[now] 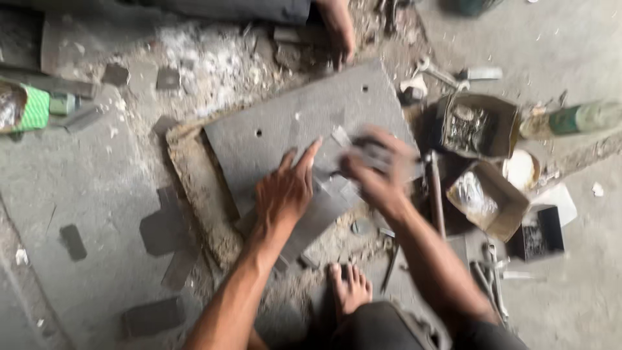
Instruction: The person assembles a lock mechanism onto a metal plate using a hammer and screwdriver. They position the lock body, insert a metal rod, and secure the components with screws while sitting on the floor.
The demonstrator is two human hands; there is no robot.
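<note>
Floor: rough grey concrete floor (97,194), dusty, scattered with small flat metal offcuts (152,316); you work low to the ground, your bare foot (350,288) just below the work.
Work surface: a large grey metal plate (291,129) with drilled holes lies flat on a rusty slab (194,188), which gives you a firm, level bed.
Left hand: your left hand (285,191) is spread flat, fingers wide, pressing down on a small grey metal strip (317,214) on the plate, apparently to keep it from shifting.
Right hand: your right hand (379,172) is blurred with motion, curled around something small and grey; what it grips cannot be told.
Within reach: open cardboard boxes (483,126) of small metal parts sit to your right, near a wrench (440,74).
Other person: a foot (337,29) rests at the plate's far edge.
</note>
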